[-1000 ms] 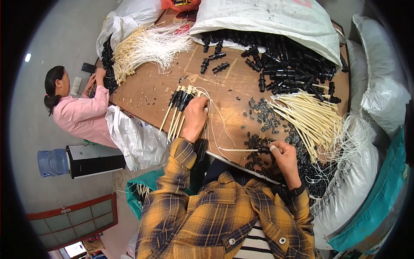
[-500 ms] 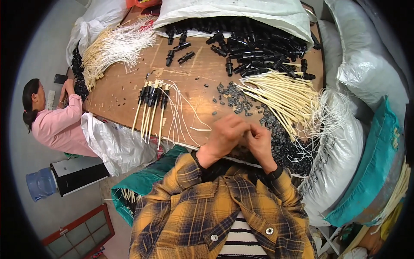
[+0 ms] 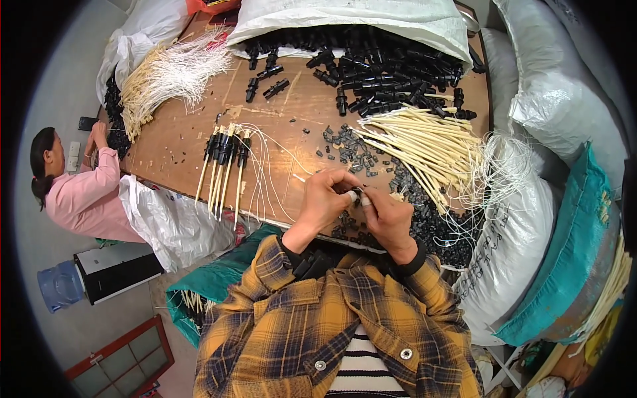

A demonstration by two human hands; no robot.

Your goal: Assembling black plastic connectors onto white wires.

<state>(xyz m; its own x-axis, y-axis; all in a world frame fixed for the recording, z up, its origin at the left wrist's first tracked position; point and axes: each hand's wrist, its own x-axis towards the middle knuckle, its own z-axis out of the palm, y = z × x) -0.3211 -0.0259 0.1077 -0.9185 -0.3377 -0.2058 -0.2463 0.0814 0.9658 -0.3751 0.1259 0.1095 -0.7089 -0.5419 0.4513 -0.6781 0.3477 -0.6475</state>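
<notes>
Over the near edge of the table, my left hand [image 3: 325, 200] and my right hand [image 3: 389, 216] meet with thumbs and fingers pinched together. Something small and dark shows between the fingertips, too covered to name. A pale stick's tip [image 3: 299, 178] pokes out beside my left hand, and I cannot tell whether that hand holds it. Left of my hands lie several cream sticks with black connectors [image 3: 229, 144] on them, trailing thin white cords. Beyond my right hand, small black plastic pieces [image 3: 434, 229] are heaped, and a bundle of cream sticks [image 3: 424, 149] lies over part of them.
A white sack [image 3: 352, 20] spills black tubular connectors [image 3: 398, 79] at the far side. More white-corded sticks [image 3: 166, 76] lie far left. Full white sacks [image 3: 514, 232] and a teal sack [image 3: 557, 245] crowd the right. A person in pink [image 3: 89, 192] works at the left end.
My hands have turned and drawn slightly closer to me, showing more of the thumbs and the small dark thing between them. The whole view has shifted a little.
</notes>
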